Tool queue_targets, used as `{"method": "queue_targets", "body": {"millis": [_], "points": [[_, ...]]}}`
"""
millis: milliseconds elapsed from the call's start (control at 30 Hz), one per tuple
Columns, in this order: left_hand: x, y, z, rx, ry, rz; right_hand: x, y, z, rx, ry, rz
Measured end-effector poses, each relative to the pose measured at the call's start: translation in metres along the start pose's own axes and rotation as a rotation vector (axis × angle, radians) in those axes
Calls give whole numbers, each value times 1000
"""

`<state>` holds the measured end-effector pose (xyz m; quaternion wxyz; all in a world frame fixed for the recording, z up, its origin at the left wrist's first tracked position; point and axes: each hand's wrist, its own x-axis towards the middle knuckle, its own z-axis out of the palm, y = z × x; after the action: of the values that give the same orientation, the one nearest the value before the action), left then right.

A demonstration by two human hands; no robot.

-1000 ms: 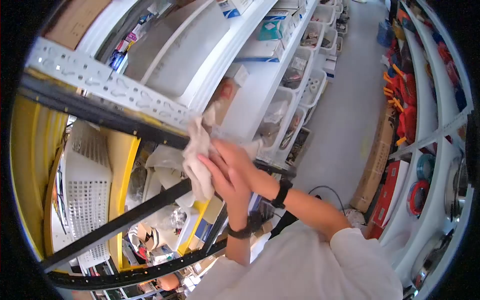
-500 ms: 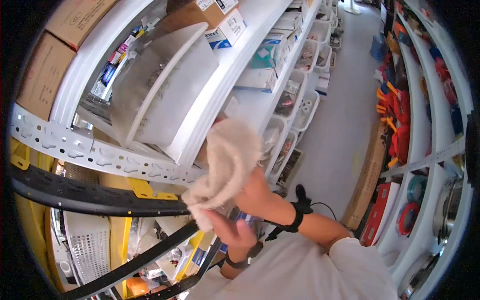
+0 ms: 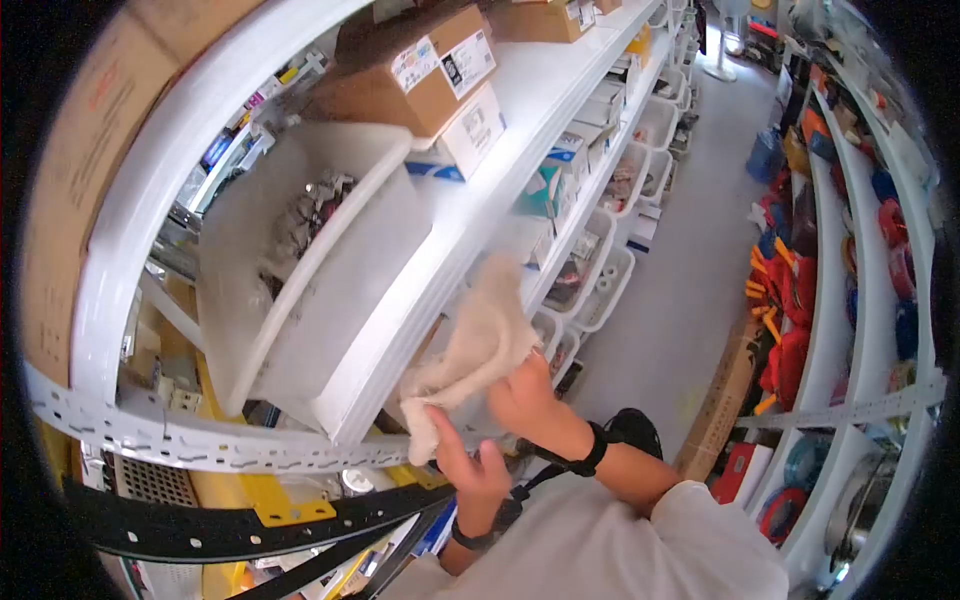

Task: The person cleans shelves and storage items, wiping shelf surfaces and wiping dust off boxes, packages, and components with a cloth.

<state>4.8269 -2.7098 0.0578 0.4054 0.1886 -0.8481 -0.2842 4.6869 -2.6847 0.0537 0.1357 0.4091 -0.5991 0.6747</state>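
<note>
A beige fuzzy cloth point(image 3: 475, 345) is stretched between my two hands in front of the shelf edge, its upper end blurred by motion. My right hand point(image 3: 525, 395) grips the cloth's right side in closed fingers. Lower down, my left hand point(image 3: 465, 465) holds the cloth's bottom corner, with the thumb raised apart and some fingers hidden. Just beyond the cloth runs the white shelf point(image 3: 400, 290), which carries a large whitish plastic bin point(image 3: 360, 265) with small dark items inside.
Cardboard boxes point(image 3: 425, 75) stand behind the bin. A perforated white beam point(image 3: 230, 450) and a black perforated rail point(image 3: 210, 525) cross at lower left. White bins point(image 3: 605, 290) line the aisle floor point(image 3: 690, 240). Right-hand shelves hold red items with orange handles point(image 3: 785, 340).
The view has shifted, bringing more of the bin and boxes into sight. The cloth has gone from bunched to more stretched out, and both hands still hold it.
</note>
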Motion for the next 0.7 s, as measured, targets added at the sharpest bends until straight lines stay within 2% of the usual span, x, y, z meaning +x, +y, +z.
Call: {"method": "queue_targets", "body": {"millis": [67,167,233,333,433,500,567,633,700], "points": [[12,4,32,54,24,28,14,21,-15,-3,11,38],[34,21,87,-57,-62,-39,39,49,-48,16,-16,110],[68,35,128,-37,2,90,82,59,-82,89,-11,144],[128,65,174,-16,86,158,149,95,-129,-93,15,-115],[209,81,218,158,228,331,241,141,-148,-154,36,-310],[270,95,239,265,233,349,307,181,-133,-236,-11,-301],[314,96,259,412,159,239,358,222,-122,-398,-283,-261],[335,73,276,582,-10,89,383,252,-123,-588,-790,-250],[336,62,280,717,22,204,384,266,-134,-552,-812,-408]]}}
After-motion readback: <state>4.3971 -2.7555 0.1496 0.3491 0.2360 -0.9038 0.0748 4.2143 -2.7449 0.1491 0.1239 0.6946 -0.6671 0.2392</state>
